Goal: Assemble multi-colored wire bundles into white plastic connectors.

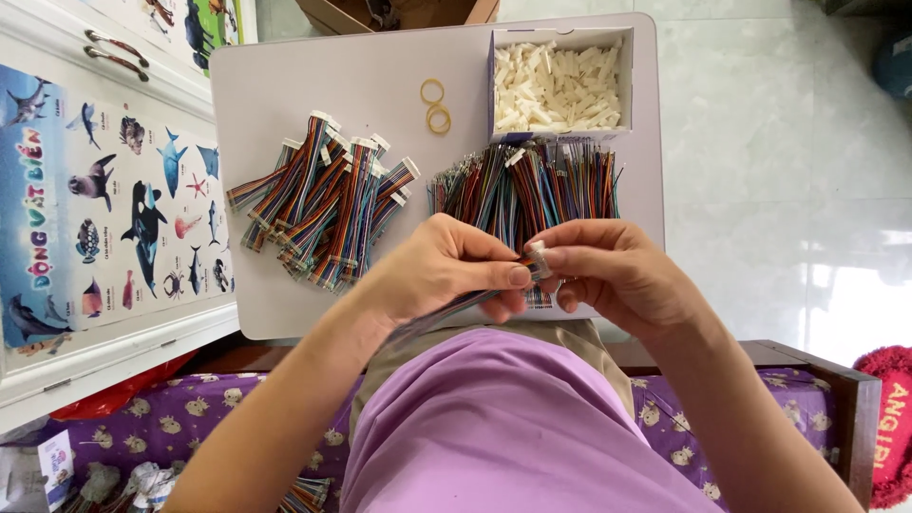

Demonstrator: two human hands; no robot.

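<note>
Left hand (442,271) pinches a ribbon cable (446,306) above the table (285,294) edge; right hand (617,275) has its grip closed on a white connector (539,255) at the cable's end (fit hidden). A skewed push could bend pins, I'd judge.

Open white box (560,38) of connectors at table's far edge; colourful sea-animal poster (104,199) left.

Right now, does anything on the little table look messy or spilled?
Nothing is spilled. The finished multicoloured wire bundles with white plugs lie fanned in a loose, overlapping heap, and two yellow rubber bands sit loose on the white tray table. The white plastic connectors are inside their cardboard box.
</note>
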